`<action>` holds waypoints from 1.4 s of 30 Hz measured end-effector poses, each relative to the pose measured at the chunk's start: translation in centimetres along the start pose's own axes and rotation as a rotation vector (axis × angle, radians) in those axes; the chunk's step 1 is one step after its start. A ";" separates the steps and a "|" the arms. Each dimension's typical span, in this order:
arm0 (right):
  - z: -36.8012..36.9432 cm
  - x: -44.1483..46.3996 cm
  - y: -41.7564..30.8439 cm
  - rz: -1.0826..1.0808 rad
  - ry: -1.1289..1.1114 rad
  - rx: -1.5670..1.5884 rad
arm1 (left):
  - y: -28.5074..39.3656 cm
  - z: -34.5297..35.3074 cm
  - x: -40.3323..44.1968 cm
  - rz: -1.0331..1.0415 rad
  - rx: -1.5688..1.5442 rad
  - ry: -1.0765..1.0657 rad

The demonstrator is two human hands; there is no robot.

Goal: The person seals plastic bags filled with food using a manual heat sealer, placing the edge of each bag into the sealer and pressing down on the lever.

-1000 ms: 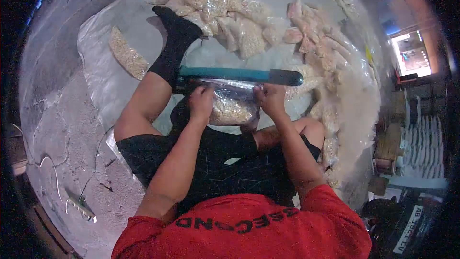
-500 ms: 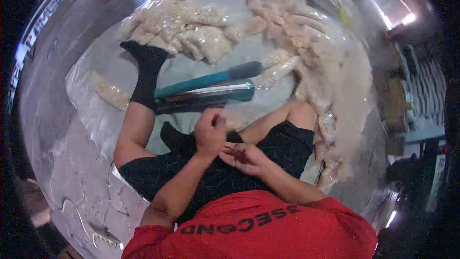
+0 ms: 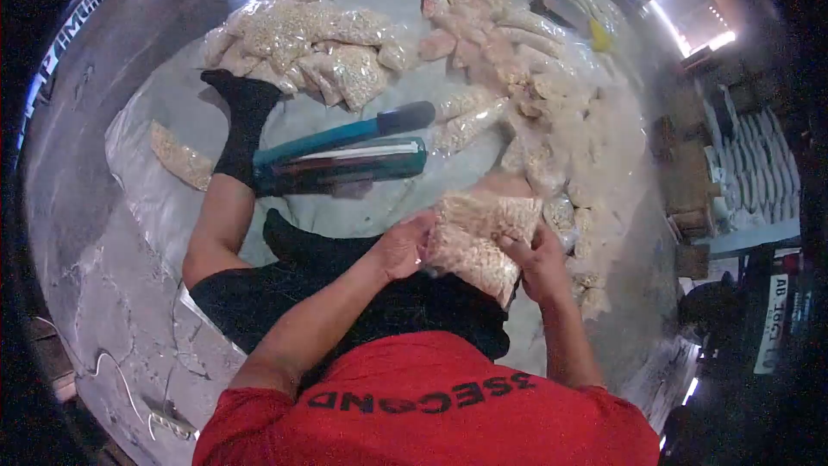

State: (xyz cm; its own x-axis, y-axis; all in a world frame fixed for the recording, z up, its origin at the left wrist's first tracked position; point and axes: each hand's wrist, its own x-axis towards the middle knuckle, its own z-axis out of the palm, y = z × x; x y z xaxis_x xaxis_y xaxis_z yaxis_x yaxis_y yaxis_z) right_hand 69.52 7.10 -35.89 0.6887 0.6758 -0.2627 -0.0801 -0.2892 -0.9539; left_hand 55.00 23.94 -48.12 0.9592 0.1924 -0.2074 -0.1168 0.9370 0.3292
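Note:
A clear plastic bag of pale, small snack-like pieces is held over my lap, level between both hands. My left hand is closed on its left edge. On the other side my right hand grips the right edge, thumb lying over the top. Just beyond my lap lies a teal impulse bag sealer with a dark-tipped lever arm, beside my outstretched leg. The exact kind of pieces in the bag is too blurred to tell.
Filled clear bags lie heaped on a pale sheet ahead. More bags run down the right side, some pinkish. A single bag rests left of my foot. A white cable lies at lower left; stacked items stand far right.
Half a second ago my hands were close together over my lap with no bag showing. They have now moved apart and to the right, holding the filled bag between them.

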 end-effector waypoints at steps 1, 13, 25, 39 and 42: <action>-1.2 0.0 1.0 0.012 0.008 -0.013 | -0.4 -0.1 1.4 -0.009 -0.017 -0.003; -1.6 -0.4 1.1 0.381 0.136 0.353 | -3.3 4.2 -0.6 0.902 1.773 -0.313; -4.3 25.4 8.0 -0.026 0.346 -0.916 | 27.9 10.8 -6.0 0.768 1.517 0.809; -7.5 33.4 10.5 -0.173 0.597 -0.851 | 13.2 2.2 -1.9 0.623 0.952 0.785; -8.2 32.7 10.9 -0.347 0.757 -0.792 | 8.6 3.1 -2.8 0.529 1.075 0.750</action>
State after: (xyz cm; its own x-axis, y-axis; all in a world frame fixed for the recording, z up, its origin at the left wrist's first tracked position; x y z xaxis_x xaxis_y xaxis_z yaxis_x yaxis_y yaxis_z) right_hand 97.06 20.48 -53.69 0.8632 0.2995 0.4064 0.4895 -0.6933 -0.5288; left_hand 52.10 30.53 -41.86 0.4619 0.8720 -0.1619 0.1632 0.0959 0.9819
